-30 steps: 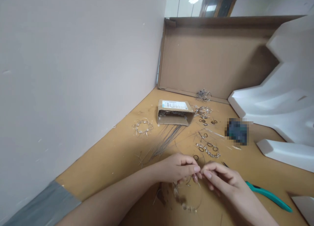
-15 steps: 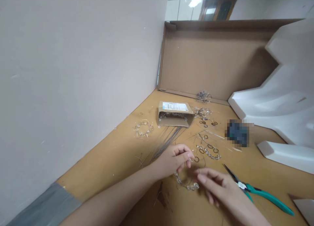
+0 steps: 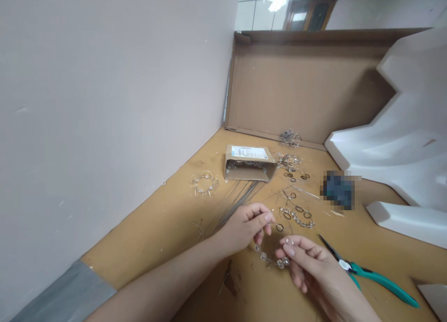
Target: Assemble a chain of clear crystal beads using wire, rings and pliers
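Between my two hands hangs a curved strand of clear beads on wire [image 3: 263,256], sagging just over the tabletop. My left hand [image 3: 253,223] is closed, thumb against forefinger, on the strand's upper left end. My right hand [image 3: 309,263] pinches the other end, with a clear bead [image 3: 289,242] showing at its fingertips. A thin wire end pokes out past my left fingertips, close to a dark ring [image 3: 280,227] on the table. Beyond my hands lie another row of clear beads [image 3: 299,221] and several loose dark rings [image 3: 307,215].
Green-handled long-nose pliers [image 3: 380,277] lie right of my right hand. An open small cardboard box [image 3: 249,170] stands behind a bundle of straight wires [image 3: 240,198]. A beaded wire ring [image 3: 204,184] is at left. White foam [image 3: 412,103] and a cardboard panel [image 3: 307,84] border the table.
My right hand has turned slightly and lifted, and a bead now shows at its fingertips. The strand's beads have shifted a little right. My left hand has barely moved.
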Available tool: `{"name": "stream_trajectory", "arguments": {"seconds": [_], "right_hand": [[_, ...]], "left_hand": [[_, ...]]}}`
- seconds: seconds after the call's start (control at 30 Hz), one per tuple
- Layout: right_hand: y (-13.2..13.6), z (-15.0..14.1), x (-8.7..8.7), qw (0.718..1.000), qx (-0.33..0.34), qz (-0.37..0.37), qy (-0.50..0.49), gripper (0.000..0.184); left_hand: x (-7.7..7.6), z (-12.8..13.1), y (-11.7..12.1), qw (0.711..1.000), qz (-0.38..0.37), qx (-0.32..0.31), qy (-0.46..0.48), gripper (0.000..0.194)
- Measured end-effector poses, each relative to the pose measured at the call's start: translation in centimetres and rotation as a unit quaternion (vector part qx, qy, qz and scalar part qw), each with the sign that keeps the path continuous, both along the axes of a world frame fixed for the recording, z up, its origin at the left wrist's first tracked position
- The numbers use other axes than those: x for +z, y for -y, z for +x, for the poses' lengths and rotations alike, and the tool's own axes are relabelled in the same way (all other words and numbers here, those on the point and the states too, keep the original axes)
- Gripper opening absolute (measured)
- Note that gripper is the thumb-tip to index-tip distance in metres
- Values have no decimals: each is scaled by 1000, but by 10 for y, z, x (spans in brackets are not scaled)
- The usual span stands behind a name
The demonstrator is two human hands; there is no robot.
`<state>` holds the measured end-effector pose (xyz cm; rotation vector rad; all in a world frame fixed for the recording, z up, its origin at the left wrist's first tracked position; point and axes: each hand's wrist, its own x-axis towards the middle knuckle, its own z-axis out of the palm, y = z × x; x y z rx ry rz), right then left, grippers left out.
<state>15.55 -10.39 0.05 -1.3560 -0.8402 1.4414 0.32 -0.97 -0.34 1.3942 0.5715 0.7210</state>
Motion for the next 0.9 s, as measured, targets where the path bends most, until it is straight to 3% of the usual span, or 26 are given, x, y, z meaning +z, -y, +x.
{"name": "stream_trajectory", "arguments": {"seconds": [0.13,0.33,0.57,0.73,0.9], "right_hand": [[-2,2,-3,998,-37,27,-40,28],[-2,9,-12,995,-7,34,91,30],[-2,10,-10,986,42,23,159,38],[-1,7,-8,989,16,12,144,35],[-1,4,-7,992,-9,9,124,34]], "left_hand": [[2,0,1,1000,7,19,-8,28],[12,-4,1,994,55,72,-58,20],[18,-6,5,997,47,-1,-60,17],[15,-6,9,981,160,-3,-106,17],[9,-7,5,940,312,-3,-139,20]]}}
